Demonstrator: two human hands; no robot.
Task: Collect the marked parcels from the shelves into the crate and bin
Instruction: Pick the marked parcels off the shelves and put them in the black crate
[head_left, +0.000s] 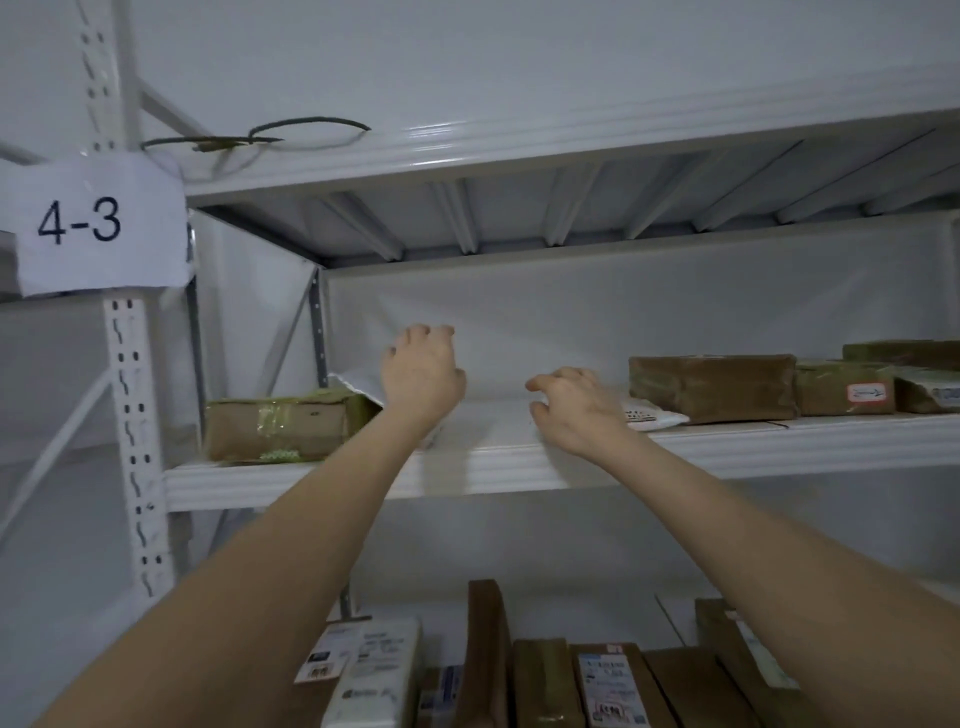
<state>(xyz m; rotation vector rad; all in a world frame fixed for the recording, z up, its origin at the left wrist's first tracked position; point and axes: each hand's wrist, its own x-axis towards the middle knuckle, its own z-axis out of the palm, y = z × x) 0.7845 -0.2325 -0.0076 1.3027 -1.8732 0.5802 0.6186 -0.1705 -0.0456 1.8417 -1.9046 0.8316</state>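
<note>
The left hand (422, 371) curls its fingers (427, 331) beside a white mailer (356, 388); whether they hold it I cannot tell. The right hand (574, 410), loosely curled and empty, is nearer the labelled mailer (652, 417), which lies flat on the shelf (519, 467) just to its right, under a brown box (711, 387).

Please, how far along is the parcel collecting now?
Done: nothing visible; neither crate nor bin is in view. In hand: the left grip reaches a white flat plastic parcel on the white metal shelf; the right grip hovers, seemingly empty. Left: brown taped cardboard parcels lie there.
</note>
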